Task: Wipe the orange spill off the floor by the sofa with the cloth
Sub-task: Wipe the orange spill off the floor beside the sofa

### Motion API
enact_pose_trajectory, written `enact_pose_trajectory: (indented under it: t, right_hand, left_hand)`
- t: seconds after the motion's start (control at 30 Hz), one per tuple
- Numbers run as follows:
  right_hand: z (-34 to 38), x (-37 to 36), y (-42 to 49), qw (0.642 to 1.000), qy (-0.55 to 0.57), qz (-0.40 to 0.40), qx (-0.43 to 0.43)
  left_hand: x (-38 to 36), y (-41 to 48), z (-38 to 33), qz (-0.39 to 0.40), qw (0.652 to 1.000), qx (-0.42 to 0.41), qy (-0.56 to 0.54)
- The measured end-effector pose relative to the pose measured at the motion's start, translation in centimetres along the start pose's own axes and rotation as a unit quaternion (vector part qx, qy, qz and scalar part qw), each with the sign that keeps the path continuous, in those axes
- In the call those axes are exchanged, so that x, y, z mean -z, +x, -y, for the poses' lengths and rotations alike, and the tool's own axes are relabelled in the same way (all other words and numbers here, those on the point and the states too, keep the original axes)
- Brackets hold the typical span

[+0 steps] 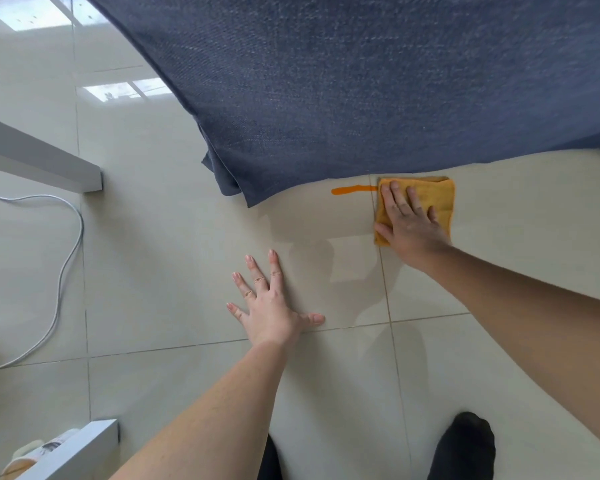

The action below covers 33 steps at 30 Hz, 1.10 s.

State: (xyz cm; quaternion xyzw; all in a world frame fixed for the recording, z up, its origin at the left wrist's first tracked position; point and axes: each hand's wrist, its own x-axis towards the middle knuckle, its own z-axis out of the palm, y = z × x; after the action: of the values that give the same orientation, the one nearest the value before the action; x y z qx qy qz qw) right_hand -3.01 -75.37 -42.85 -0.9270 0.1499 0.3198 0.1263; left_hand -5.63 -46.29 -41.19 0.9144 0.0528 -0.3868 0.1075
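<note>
Hands both lie flat with fingers spread, the right hand (411,221) pressing the orange cloth (430,199) at the orange spill (354,190) beside the blue sofa (361,91), the left hand (271,303) braced on the floor (160,254).

Open tiled floor (174,278) between the blue sofa cover (361,91) and the white cable (68,258), free for a sweep. Hemmed in at the far edge by the sofa cover hanging just above the orange spill (352,190). Blocked far left by a white furniture leg (42,161)
</note>
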Motion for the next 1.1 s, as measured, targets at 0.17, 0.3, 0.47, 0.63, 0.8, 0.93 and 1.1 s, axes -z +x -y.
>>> enact_pose_trajectory:
  t: [0.17, 0.3, 0.47, 0.63, 0.8, 0.93, 1.1]
  right_hand:
    - [-0.5, 0.9, 1.2, 0.999, 0.022, 0.004, -0.037]
    - [1.8, 0.7, 1.5, 0.998, 0.052, -0.011, -0.032]
    - [-1.3, -0.1, -0.5, 1.000, -0.022, 0.010, 0.010]
    - [2.1, 0.8, 2.0, 0.997, 0.058, -0.014, -0.041]
    - [0.2, -0.2, 0.1, 1.000, -0.016, -0.005, 0.015]
    - [0.6, 1.0, 1.9, 0.999, 0.018, -0.009, -0.029]
    - [1.9, 0.1, 1.6, 0.999, 0.030, -0.011, -0.003]
  left_hand:
    - [-0.1, 0.1, -0.1, 0.002, 1.000, 0.002, -0.002]
    - [0.1, 0.0, -0.1, 0.004, 1.000, 0.003, -0.001]
    - [0.1, 0.1, 0.0, -0.001, 1.000, 0.003, 0.004]
    - [0.1, 0.1, -0.1, 0.001, 1.000, 0.005, 0.006]
    - [0.0, 0.2, 0.0, 0.002, 1.000, 0.008, 0.009]
    - [-0.1, 0.4, 0.1, 0.008, 1.000, 0.003, 0.009]
    - [0.2, 0.2, 0.2, -0.017, 0.998, -0.012, 0.054]
